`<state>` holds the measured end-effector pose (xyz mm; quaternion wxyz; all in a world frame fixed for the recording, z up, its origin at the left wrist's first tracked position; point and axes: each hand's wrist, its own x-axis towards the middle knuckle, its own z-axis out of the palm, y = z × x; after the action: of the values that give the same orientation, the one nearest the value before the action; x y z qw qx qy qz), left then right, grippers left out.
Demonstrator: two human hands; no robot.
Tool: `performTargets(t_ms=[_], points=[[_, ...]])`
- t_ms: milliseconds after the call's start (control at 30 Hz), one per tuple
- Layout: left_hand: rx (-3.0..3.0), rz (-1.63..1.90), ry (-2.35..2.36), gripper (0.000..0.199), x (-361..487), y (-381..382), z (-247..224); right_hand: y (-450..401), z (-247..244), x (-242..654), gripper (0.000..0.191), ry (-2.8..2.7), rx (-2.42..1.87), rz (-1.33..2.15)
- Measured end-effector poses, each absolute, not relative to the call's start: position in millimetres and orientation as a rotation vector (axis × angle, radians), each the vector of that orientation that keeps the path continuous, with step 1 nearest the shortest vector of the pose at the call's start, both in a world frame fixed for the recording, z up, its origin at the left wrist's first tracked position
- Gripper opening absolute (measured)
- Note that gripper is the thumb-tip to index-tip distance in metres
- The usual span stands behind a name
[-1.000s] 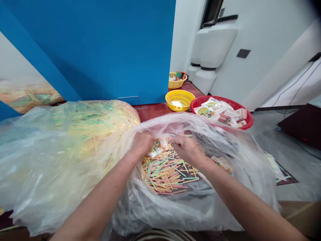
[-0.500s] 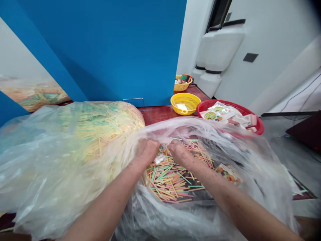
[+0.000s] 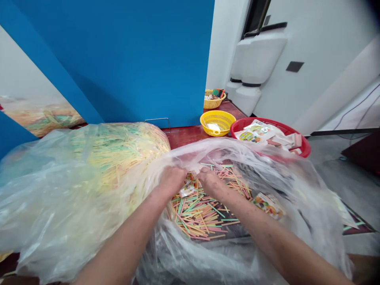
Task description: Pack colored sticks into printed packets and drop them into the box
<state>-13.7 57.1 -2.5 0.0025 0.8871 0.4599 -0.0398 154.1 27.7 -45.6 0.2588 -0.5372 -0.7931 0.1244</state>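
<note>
My left hand point(image 3: 174, 178) and my right hand point(image 3: 208, 180) are close together inside the mouth of a clear plastic bag point(image 3: 204, 265). Both are closed on a small printed packet point(image 3: 189, 185), which hangs between them; its top edge lies behind my fingers. Below lie many thin pastel sticks point(image 3: 198, 215) in pink, green, yellow and orange, loose on a dark surface. Another printed packet point(image 3: 268, 205) rests to the right of my right forearm, partly under the plastic. At the left, a big clear bag point(image 3: 124, 152) bulges with similar sticks.
Behind the bags stand a red basket point(image 3: 305, 148) of printed packets, a yellow basket point(image 3: 218, 118) and a second yellow basket point(image 3: 212, 103) on a red table point(image 3: 185, 136). A blue panel point(image 3: 142, 63) rises at the back, with white containers point(image 3: 258, 59) beyond.
The packet now shows more of its printed face between my hands. My right hand has shifted slightly left, and the whole view has moved a little.
</note>
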Motion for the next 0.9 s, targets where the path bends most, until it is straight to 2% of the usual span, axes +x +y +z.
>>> performTargets(t_ms=[133, 300, 400, 500, 700, 900], points=[[2.920, 0.143, 1.456, 0.024, -8.6, 32.8, -11.4, 27.7, -68.4, 144.6, 0.020, -2.107, -1.457, 0.369], [2.596, 0.272, 1.617, 0.019, -6.5, 34.9, -13.2, 13.8, -36.4, 163.8, 0.021, -1.985, -1.409, 0.380], [2.361, 0.391, 1.388, 0.023, -15.0, 32.1, -2.2, -5.4, -4.4, 177.5, 0.017, -1.798, -1.270, 0.395], [2.180, 0.464, 1.114, 0.031, -23.2, 20.0, 8.3, -23.9, 16.3, 179.0, 0.016, -1.762, -1.114, 0.271], [2.352, 0.525, 0.947, 0.038, -26.9, 5.6, 13.4, -37.8, 13.5, 167.0, 0.028, -1.956, -0.958, -0.061], [2.459, 0.544, 0.847, 0.035, -27.9, 0.8, 13.2, -47.7, 21.0, 163.1, 0.029, -2.139, -0.828, 0.098]])
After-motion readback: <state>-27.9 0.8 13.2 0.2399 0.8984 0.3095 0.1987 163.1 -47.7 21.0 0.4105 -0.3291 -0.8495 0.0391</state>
